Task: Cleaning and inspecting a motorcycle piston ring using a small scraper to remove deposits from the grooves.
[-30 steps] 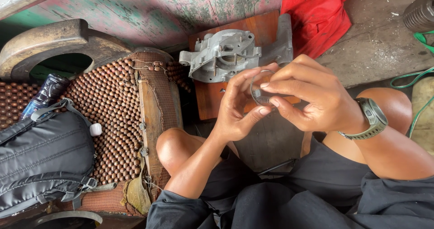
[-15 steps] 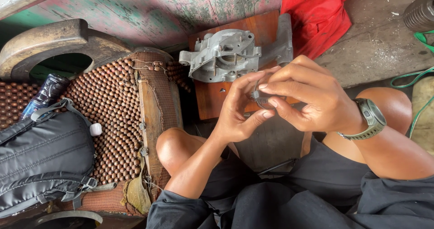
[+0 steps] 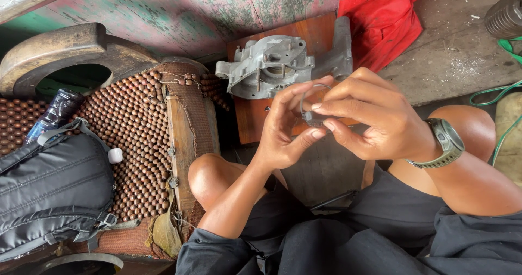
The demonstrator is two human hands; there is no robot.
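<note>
Nearest the camera, the person's dark shorts fill the bottom edge, cut off by the frame, with a bare knee on each side. Above the lap, the left hand (image 3: pixel 283 128) and the right hand (image 3: pixel 375 117) meet, both pinching a thin metal ring (image 3: pixel 312 104). The left fingers curl up around the ring's near-left side, and the right thumb and forefinger close on its lower right. Only part of the ring shows between the fingertips; whatever small part sits at its bottom is too hidden to make out. A wristwatch (image 3: pixel 443 142) sits on the right wrist.

To the left lies a black backpack (image 3: pixel 51 191) on a beaded seat cover (image 3: pixel 138 139), with a dark bottle (image 3: pixel 54 114) half tucked behind it. Just beyond the hands, a grey cast-metal housing (image 3: pixel 272 66) rests on a reddish wooden board (image 3: pixel 321 33), partly blocked by the fingers. Farther right, red cloth (image 3: pixel 394 25) runs off the top edge.
</note>
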